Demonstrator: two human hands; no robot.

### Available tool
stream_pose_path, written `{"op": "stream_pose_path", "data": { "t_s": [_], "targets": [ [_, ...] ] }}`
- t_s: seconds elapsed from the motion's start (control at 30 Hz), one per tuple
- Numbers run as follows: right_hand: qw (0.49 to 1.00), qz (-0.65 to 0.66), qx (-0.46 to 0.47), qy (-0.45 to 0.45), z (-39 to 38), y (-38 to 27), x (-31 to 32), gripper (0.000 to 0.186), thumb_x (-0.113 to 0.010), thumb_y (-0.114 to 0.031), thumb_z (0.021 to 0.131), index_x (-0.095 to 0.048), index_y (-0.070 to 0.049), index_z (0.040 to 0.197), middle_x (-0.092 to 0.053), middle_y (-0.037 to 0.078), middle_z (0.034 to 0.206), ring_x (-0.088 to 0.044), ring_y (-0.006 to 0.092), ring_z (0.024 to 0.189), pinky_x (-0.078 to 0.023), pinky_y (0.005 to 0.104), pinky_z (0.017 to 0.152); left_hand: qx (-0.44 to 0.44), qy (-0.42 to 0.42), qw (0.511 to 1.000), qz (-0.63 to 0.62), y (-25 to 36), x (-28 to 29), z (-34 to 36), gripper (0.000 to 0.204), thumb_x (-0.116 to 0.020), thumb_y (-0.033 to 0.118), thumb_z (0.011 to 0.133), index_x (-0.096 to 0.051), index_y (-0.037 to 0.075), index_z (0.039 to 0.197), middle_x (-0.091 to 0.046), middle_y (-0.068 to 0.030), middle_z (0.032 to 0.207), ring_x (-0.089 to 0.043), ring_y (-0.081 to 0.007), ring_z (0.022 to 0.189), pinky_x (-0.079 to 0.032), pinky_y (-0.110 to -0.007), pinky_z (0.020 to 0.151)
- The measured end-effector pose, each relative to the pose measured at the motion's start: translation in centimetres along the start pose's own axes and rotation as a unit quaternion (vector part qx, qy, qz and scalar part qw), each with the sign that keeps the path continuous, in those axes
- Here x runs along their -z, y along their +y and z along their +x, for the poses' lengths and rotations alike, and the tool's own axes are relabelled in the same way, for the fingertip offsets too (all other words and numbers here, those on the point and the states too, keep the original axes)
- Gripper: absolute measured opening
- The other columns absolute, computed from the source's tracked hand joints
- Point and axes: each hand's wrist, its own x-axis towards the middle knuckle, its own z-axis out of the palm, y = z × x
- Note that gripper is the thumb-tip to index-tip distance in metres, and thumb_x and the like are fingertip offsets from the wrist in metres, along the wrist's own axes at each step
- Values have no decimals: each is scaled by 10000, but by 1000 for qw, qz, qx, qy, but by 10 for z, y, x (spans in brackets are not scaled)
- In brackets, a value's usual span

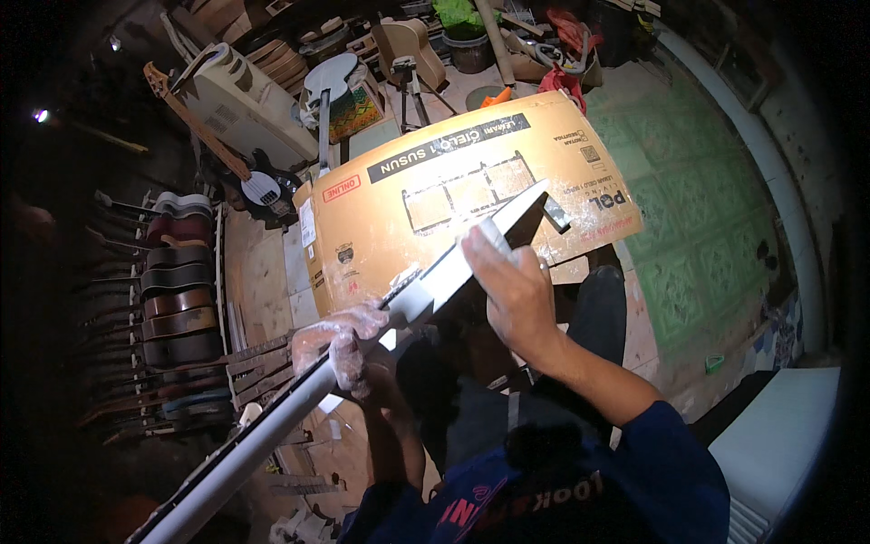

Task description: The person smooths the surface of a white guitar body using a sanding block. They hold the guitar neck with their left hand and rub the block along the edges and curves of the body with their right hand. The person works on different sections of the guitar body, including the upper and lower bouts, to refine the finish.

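Note:
A long guitar neck [258, 446], coated white with a dark strip along one edge, runs from the lower left up to its wider white headstock [524, 205] near the middle. Fingers of my left hand [337, 344], dusted white, are wrapped round the neck below the headstock. My right hand [518, 297] grips a small pale block [490, 234] and presses it on the headstock's face. What the block is made of, I cannot tell. Beneath the headstock lies a large cardboard sheet [376, 204] with printing on it, dusty in places.
Several guitar bodies stand in a rack [220, 272] on the left. A small white-topped instrument [263, 189] leans near a pale cabinet [249, 100]. At the back are an unfinished guitar body [408, 53] and a dark bucket [468, 54]. Green patterned flooring [693, 218] extends on the right.

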Motion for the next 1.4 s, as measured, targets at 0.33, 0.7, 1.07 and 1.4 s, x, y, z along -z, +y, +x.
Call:
{"op": "stream_pose_path", "data": {
  "t_s": [0.33,0.7,1.07,1.4],
  "targets": [
    [998,1,62,-13,-9,-3,3,558,-537,92,746,-660,-84,1261,-649,66,1302,-514,228,756,-395,343,717,-29,1,997,-74,-16,-2,-2,145,-588,116,924,-467,37,930,-597,-136,710,-646,-277,677,-540,-519,815],
    [1000,-13,-3,10,16,18,-3,470,-560,24,817,-661,-111,1255,-648,51,1304,-498,195,729,-390,353,688,-39,-9,999,3,-8,0,-1,157,-586,135,909,-464,37,922,-594,-140,697,-651,-272,676,-563,-500,757],
    [999,-10,47,-16,-9,-5,-6,387,-551,-11,852,-697,-129,1190,-615,-18,1354,-501,186,744,-382,341,703,-19,31,999,-3,-7,-5,-5,159,-592,131,905,-471,29,920,-595,-145,690,-645,-279,663,-552,-515,788],
    [998,-2,53,-21,1,9,-3,439,-566,-11,847,-663,-129,1258,-643,30,1316,-502,188,719,-376,338,689,-23,-3,1000,-12,-6,-3,0,141,-577,126,912,-481,24,913,-605,-143,696,-654,-277,673,-548,-518,798]
  ]
}}
